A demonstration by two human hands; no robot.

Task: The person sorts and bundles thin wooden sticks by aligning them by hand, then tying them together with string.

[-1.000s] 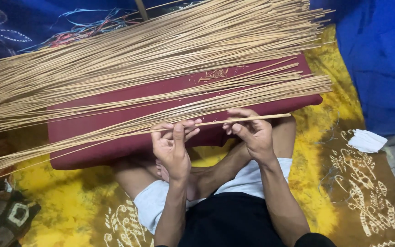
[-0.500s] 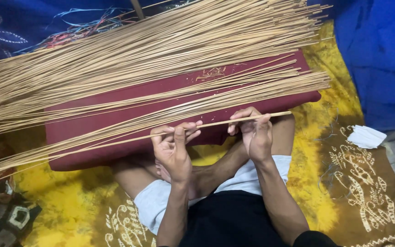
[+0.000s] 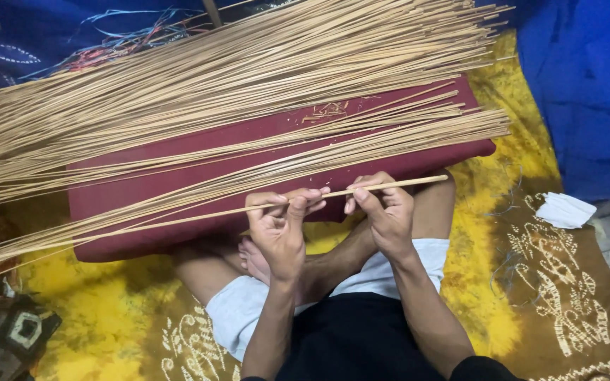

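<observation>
The fingers of the left hand (image 3: 278,229) curl over a single thin stick (image 3: 319,199), thumb and fingertips pinching it from above; the fingers of the right hand (image 3: 384,212) pinch the same stick further along, pressed close together. The stick is pale tan, smooth and straight, lying slightly tilted, held just off the near edge of a long maroon cushion (image 3: 178,212). Its right tip sticks out past the right hand; its left part runs into the loose pile.

A wide bundle of similar sticks (image 3: 234,92) lies fanned across the cushion, their ends overhanging its right edge and running out of view at the left. The cushion's top bears a small gold embroidered motif (image 3: 327,111).

Below, a yellow and brown patterned cloth (image 3: 545,282) covers the floor, with open room at the right, where a crumpled white scrap (image 3: 565,209) rests. Blue fabric (image 3: 580,92) rises behind it. The person's crossed legs sit tucked under the cushion's near edge.
</observation>
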